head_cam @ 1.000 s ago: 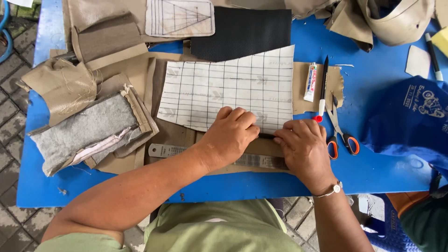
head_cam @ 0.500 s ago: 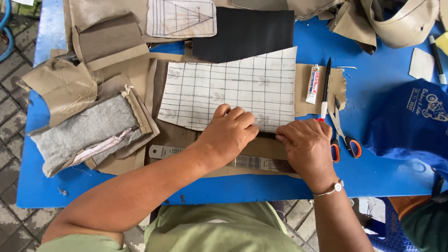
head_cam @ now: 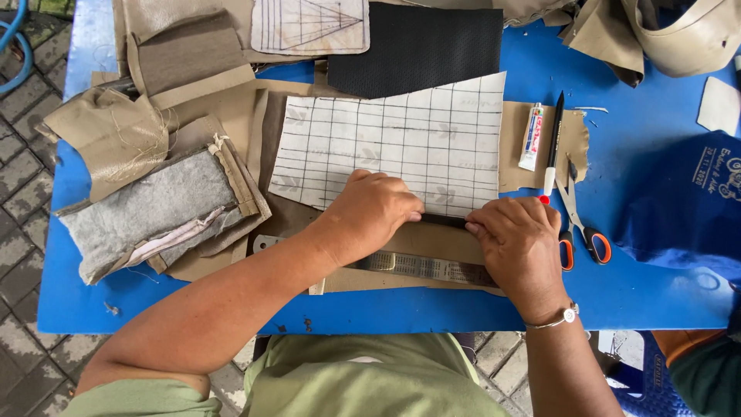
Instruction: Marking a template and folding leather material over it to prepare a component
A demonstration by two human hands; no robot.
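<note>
We see a white gridded sheet (head_cam: 394,150) lying flat on tan pieces on the table (head_cam: 656,286), its lower edge under our fingertips. A narrow dark strip (head_cam: 444,221) shows along that edge. A metal ruler (head_cam: 421,266) lies flat just below, across a tan strip (head_cam: 432,243).

Around the blue table (head_cam: 656,286): orange-handled scissors (head_cam: 580,224), pen (head_cam: 553,147) and glue tube (head_cam: 532,137) toward its right side, black textured sheet (head_cam: 417,48) at its far edge, grey felt-lined beige piece (head_cam: 150,210) at its left.
</note>
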